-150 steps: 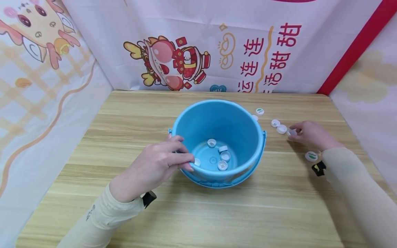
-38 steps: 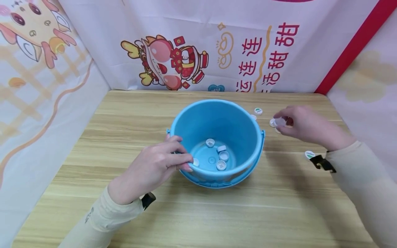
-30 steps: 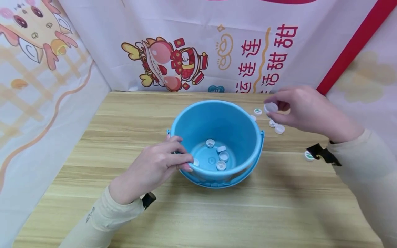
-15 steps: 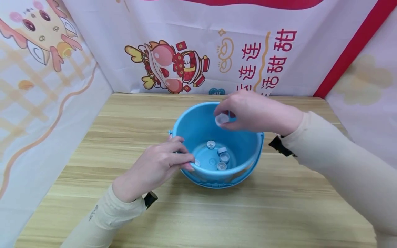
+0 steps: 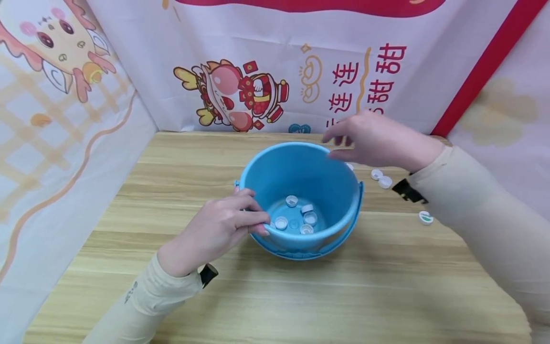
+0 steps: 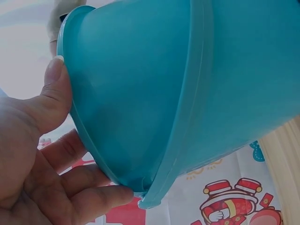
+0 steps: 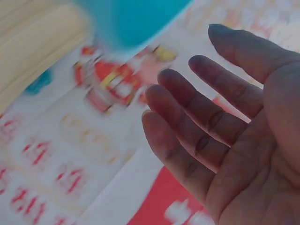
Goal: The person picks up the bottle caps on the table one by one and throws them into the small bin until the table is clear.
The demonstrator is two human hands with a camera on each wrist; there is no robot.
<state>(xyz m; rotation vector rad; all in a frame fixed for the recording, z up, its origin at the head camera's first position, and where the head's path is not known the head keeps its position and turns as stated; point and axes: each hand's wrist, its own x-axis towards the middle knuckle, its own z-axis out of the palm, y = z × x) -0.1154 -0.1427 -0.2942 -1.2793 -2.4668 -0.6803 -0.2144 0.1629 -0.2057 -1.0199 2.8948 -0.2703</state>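
A light blue plastic bucket (image 5: 296, 167) stands on the wooden table, its handle lowered at the front. Several white bottle caps lie on its floor, one of them a cap (image 5: 281, 222) near the left hand. My left hand (image 5: 220, 224) grips the near-left rim; in the left wrist view its thumb (image 6: 55, 77) lies along one side of the rim and the fingers along the other. Above the bucket's far-right rim is my right hand (image 5: 378, 143), holding nothing. Its fingers (image 7: 176, 124) are parted and relaxed in the right wrist view.
To the right of the bucket, two white caps (image 5: 385, 182) lie side by side on the table (image 5: 172, 162). A cap with a green mark (image 5: 425, 218) is farther right, below the right sleeve. Another cap (image 5: 350, 166) peeks out beside the rim. Printed cloth (image 5: 275, 48) hangs behind.
My right hand picked up a white cap from the right side of the table, carried it left over the bucket and let it drop in, then drew back right. My left hand keeps its grip.
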